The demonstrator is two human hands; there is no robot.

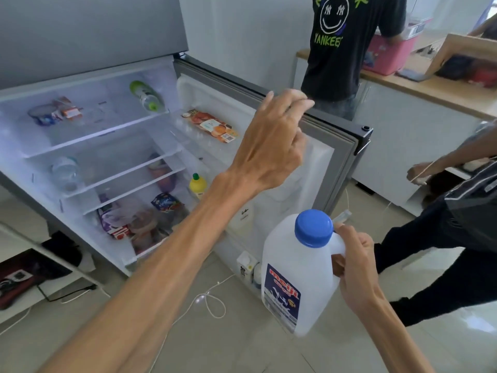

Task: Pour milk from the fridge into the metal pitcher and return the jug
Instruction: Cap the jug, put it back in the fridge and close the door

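My right hand (355, 267) grips the handle of a white plastic milk jug (293, 281) with a blue cap and a blue label, held upright above the floor in front of the fridge. The grey fridge (113, 146) stands open, its shelves lit. My left hand (271, 146) reaches out in front of the open fridge door (347, 135), fingers loosely curled and holding nothing; whether it touches the door I cannot tell. The metal pitcher is not in view.
The door's bottom shelf holds a small carton (246, 266). A yellow bottle (197, 185) stands in the door. White cables (212, 302) lie on the tiled floor. One person stands at a wooden counter (435, 90) behind the door; another person (457, 211) is at the right.
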